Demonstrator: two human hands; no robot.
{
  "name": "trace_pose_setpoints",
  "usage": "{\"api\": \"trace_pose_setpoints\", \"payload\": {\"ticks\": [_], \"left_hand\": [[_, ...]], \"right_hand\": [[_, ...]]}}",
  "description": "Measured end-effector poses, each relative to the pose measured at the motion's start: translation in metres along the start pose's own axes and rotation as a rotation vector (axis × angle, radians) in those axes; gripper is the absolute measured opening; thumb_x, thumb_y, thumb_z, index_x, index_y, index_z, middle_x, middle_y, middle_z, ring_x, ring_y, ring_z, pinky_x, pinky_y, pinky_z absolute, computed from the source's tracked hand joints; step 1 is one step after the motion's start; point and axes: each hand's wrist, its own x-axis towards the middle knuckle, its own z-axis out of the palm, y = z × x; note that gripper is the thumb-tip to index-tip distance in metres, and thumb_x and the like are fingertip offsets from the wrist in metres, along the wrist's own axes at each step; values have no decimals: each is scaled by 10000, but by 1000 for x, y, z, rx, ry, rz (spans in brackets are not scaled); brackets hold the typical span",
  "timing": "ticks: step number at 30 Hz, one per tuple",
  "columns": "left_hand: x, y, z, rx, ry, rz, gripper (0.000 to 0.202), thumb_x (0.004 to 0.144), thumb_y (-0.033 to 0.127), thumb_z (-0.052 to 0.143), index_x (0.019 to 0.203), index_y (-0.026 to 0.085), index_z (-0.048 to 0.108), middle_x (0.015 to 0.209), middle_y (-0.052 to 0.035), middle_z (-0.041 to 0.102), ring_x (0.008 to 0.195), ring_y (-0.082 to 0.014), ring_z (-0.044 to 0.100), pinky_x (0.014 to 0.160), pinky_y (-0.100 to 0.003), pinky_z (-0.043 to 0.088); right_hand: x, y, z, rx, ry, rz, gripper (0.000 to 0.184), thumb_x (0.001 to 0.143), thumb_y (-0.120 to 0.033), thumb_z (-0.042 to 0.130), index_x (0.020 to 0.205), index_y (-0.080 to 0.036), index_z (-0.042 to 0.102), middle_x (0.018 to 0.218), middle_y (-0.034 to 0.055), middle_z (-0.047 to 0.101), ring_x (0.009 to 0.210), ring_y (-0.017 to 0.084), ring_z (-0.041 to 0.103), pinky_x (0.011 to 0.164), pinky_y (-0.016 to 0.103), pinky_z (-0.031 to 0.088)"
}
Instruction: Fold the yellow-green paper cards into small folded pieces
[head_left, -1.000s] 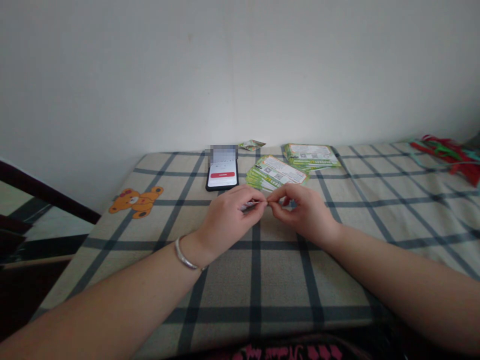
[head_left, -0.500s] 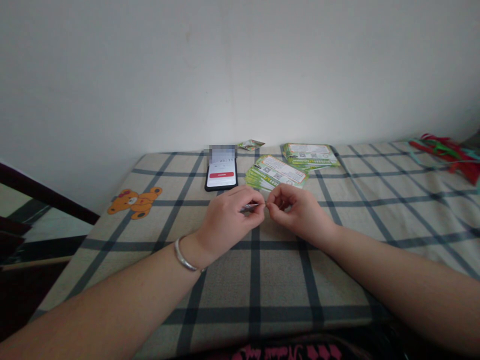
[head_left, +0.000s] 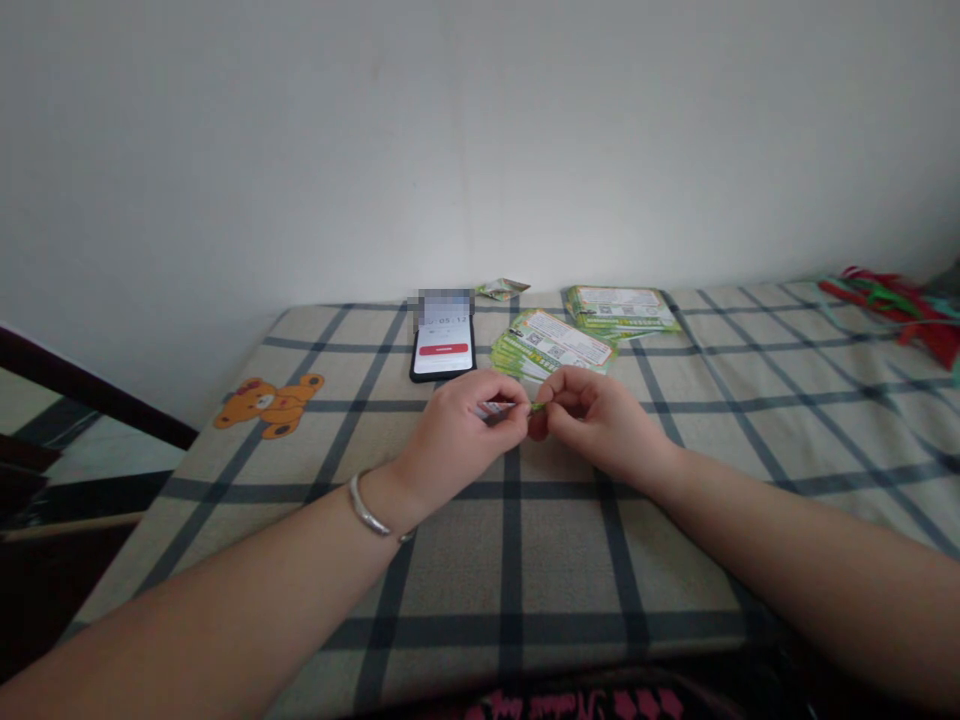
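My left hand (head_left: 469,420), with a silver bangle at the wrist, is closed in a pinch on a green and white printed paper (head_left: 493,408). Its thin, folded-looking edge shows inside the curl of the fingers; the rest is hidden. My right hand (head_left: 592,412) pinches the green end of the same paper, fingertips nearly touching the left ones. Just beyond the hands lies a fanned stack of green printed leaflets (head_left: 562,340). A second leaflet stack (head_left: 622,305) rests behind it to the right.
A phone (head_left: 443,350) showing a running timer lies left of the leaflets. By the wall sits a small folded green piece (head_left: 504,289). An orange bear cutout (head_left: 270,405) is at the left on the checked cloth (head_left: 450,570). Red and green strips (head_left: 907,310) lie far right.
The right fingers have shifted slightly and curled, so a green bit of paper now shows between both hands. More of the paper is visible within the left hand.
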Motion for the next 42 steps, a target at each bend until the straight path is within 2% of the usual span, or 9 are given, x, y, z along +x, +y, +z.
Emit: {"api": "trace_pose_setpoints", "payload": {"ticks": [9, 20, 24, 28, 34, 38, 42], "left_hand": [[1, -1, -1, -47, -2, -36, 128, 761, 61, 592, 729, 176, 638, 738, 22, 673, 686, -110, 610, 685, -224, 499], [1, -2, -1, -39, 11, -33, 109, 783, 76, 594, 766, 174, 637, 753, 16, 671, 694, -117, 614, 681, -229, 508], [1, -3, -1, -12, 7, -14, 101, 794, 77, 603, 789, 172, 639, 792, 10, 678, 731, -117, 619, 722, -233, 501], [0, -5, -1, 2, -14, -28, 61, 834, 132, 604, 844, 171, 650, 840, -1, 686, 774, -123, 623, 729, -236, 491], [-1, -14, 3, -17, -63, -169, 143, 873, 235, 584, 988, 173, 640, 775, -1, 657, 636, -115, 581, 575, -226, 448], [-1, -16, 4, -75, -74, -202, 126, 866, 232, 587, 953, 160, 642, 791, -13, 670, 655, -119, 599, 581, -226, 457], [0, -14, 4, -108, -71, -215, 100, 858, 228, 596, 913, 158, 641, 782, -10, 671, 650, -116, 592, 574, -221, 450]], "right_hand": [[2, 5, -3, 109, -37, -12, 72, 777, -134, 559, 789, -201, 534, 704, -13, 683, 684, 120, 668, 662, 264, 532], [4, 4, -8, 232, -82, 32, 55, 834, -244, 597, 847, -196, 573, 748, 4, 701, 684, 125, 673, 682, 285, 559], [5, 5, -7, 160, -42, 30, 148, 830, -315, 637, 806, -200, 548, 711, -3, 678, 682, 128, 666, 668, 275, 554], [6, 7, -7, 64, 14, -3, 163, 851, -337, 609, 808, -201, 532, 712, -5, 670, 665, 120, 658, 660, 267, 537], [12, 8, -15, 6, 158, -38, 189, 871, -365, 577, 807, -211, 487, 679, -25, 639, 566, 105, 623, 549, 242, 497], [15, 11, -20, 37, 230, -17, 213, 861, -399, 578, 809, -212, 492, 671, -32, 628, 534, 97, 604, 514, 233, 488], [15, 12, -20, 82, 242, 16, 238, 845, -426, 585, 824, -206, 497, 648, -36, 630, 496, 92, 588, 483, 224, 481]]}}
